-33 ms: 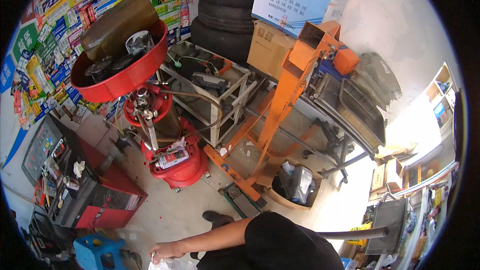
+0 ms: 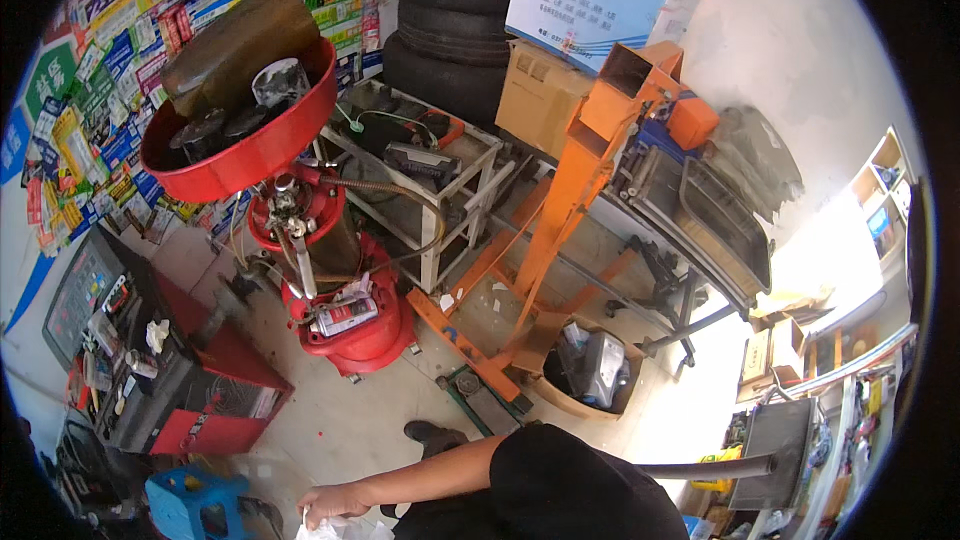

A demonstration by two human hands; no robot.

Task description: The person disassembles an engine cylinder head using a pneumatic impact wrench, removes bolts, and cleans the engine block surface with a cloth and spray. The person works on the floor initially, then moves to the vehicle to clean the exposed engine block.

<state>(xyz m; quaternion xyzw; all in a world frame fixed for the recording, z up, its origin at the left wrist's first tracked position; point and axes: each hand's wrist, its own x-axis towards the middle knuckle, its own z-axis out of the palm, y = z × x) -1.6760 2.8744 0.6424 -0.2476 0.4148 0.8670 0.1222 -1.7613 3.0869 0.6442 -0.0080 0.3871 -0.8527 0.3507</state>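
My right forearm reaches across the lower part of the picture from a black sleeve (image 2: pixel 560 480). At its end, near the bottom edge, my right hand (image 2: pixel 328 503) is closed, with its fingers pinched on a crumpled white plastic bag (image 2: pixel 345 530). The picture's lower edge cuts off most of that bag, so what it holds or rests on is hidden. My left hand does not show. A dark shoe (image 2: pixel 436 436) stands on the floor just beyond my forearm.
Ahead stands a red oil drainer (image 2: pixel 350 340) with a wide red pan (image 2: pixel 240 160). An orange shop crane (image 2: pixel 560 210) and a carton of bottles (image 2: pixel 590 370) are to its right. A red machine (image 2: pixel 215 410) and blue stool (image 2: pixel 195 505) are at left. Tyres (image 2: pixel 450 20) are stacked behind.
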